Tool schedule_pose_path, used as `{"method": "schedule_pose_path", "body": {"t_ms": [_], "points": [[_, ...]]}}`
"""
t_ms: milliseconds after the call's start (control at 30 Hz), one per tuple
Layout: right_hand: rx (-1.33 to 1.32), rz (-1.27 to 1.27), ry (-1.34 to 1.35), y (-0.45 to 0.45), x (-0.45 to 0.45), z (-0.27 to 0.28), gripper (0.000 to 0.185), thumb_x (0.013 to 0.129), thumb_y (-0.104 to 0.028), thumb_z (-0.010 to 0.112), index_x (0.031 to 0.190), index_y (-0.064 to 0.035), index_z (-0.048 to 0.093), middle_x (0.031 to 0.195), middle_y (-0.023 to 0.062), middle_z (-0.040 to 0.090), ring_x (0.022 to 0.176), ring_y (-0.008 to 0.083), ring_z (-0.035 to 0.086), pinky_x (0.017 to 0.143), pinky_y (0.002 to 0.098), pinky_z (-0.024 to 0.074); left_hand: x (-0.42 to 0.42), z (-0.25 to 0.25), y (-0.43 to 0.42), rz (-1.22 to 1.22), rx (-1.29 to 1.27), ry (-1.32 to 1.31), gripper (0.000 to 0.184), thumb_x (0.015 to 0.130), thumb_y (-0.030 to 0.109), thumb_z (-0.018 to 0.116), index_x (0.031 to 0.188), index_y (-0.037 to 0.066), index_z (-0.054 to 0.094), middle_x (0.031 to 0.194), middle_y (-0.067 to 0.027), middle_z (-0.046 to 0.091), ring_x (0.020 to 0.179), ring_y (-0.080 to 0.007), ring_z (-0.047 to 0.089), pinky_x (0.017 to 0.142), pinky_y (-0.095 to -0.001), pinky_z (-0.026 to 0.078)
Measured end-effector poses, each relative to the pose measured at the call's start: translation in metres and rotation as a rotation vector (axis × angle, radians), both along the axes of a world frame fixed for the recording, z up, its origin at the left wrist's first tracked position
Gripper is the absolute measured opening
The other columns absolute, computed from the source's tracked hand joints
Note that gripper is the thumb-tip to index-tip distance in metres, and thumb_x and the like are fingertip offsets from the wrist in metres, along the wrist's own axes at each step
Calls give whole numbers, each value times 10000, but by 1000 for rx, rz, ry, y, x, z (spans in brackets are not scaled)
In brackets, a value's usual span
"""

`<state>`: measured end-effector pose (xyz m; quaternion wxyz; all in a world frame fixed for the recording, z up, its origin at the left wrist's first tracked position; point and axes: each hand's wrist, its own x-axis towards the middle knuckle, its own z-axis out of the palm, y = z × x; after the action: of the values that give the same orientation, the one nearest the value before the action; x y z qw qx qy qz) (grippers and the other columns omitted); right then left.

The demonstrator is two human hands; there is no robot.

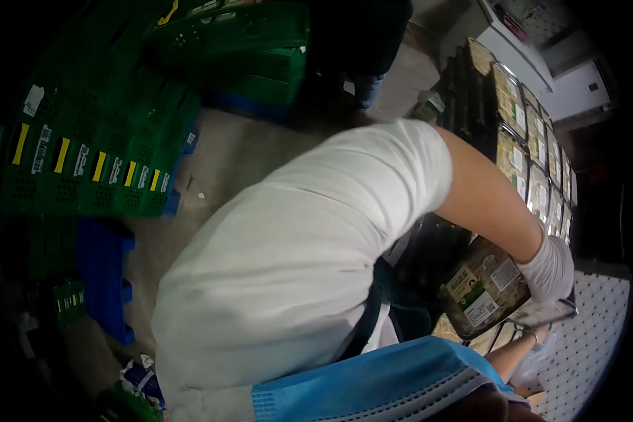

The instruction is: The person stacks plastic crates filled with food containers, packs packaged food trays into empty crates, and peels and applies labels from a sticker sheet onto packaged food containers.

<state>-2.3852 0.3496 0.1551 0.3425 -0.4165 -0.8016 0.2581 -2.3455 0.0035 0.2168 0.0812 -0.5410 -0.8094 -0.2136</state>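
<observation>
My left hand (550, 271), in a white glove, reaches down at the right over rows of packs. Its fingertips are turned away, closed at the near end of a film-covered food tray (545, 311) seen almost edge-on. My right hand (538, 335) is just below that tray, at the end of a bare forearm with a band at the wrist; its fingers are hidden. Beside my left wrist, a larger black food tray (485, 288) lies tilted, with pale contents, a green-and-brown label and white stickers showing through the clear top.
Stacked black food trays (517, 105) run along the right side. A white patterned surface (594, 337) lies beyond my hands. Green crates (91, 162) with yellow tabs stand at left, near a blue pallet (105, 274). A co-worker's dark-clothed legs (362, 42) are at the top.
</observation>
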Motion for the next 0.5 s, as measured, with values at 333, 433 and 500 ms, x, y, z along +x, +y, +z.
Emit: {"method": "schedule_pose_path", "body": {"t_ms": [333, 433, 500], "points": [[539, 301, 645, -302, 151, 148, 330, 829, -253, 474, 651, 22, 431, 606, 86, 415, 538, 198, 371, 529, 354, 362, 137, -27, -449, 555, 618, 667, 332, 681, 162, 661, 480, 85, 409, 409, -31, 360, 309, -154, 362, 295, -267, 242], [578, 427, 732, -420, 167, 139, 339, 829, -259, 492, 646, 18, 424, 604, 68, 396, 543, 183, 356, 530, 354, 359, 189, -65, -573, 924, 413, 622, 399, 662, 107, 674, 464, 88, 329, 407, -53, 302, 315, -179, 328, 311, -272, 233], [513, 475, 773, -478, 150, 117, 302, 816, -242, 513, 656, 3, 441, 626, 65, 422, 560, 162, 375, 550, 326, 366, 225, -77, -635, 1192, 265, 543, 419, 671, 128, 670, 461, 74, 312, 410, -73, 290, 324, -202, 326, 323, -283, 243]]}}
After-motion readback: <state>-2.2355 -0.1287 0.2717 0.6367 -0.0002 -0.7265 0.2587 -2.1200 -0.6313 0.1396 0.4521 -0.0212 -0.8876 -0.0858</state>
